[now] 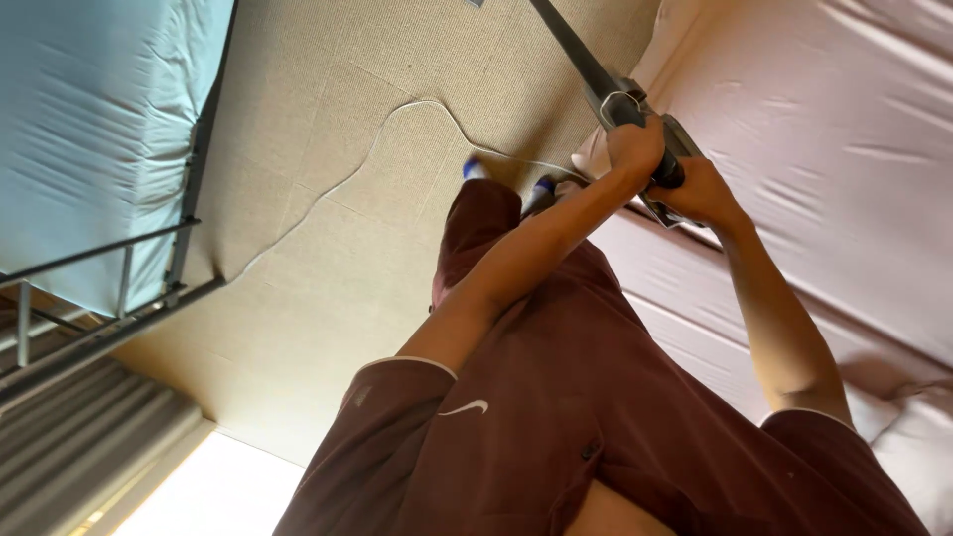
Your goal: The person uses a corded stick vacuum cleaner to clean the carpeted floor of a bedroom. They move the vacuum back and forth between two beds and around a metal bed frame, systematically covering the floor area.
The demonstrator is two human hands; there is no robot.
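My left hand [635,144] and my right hand [700,194] are both closed around the dark handle of a grey stick vacuum cleaner [617,99]. The left hand sits higher on the handle and the right hand just below it. The vacuum's long grey tube [566,40] runs up and to the left, out of the top edge, so its floor head is hidden. Under my arms I see my maroon shirt and trousers. My feet, in blue and white socks [476,169], stand on the beige carpet [328,129].
A bed with a pink sheet [834,129] fills the right side, close beside the vacuum. A second bed with a pale blue sheet [89,129] on a dark metal frame [149,288] stands at left. A thin white cord [397,119] lies across the carpet. Grey curtains [89,437] hang at lower left.
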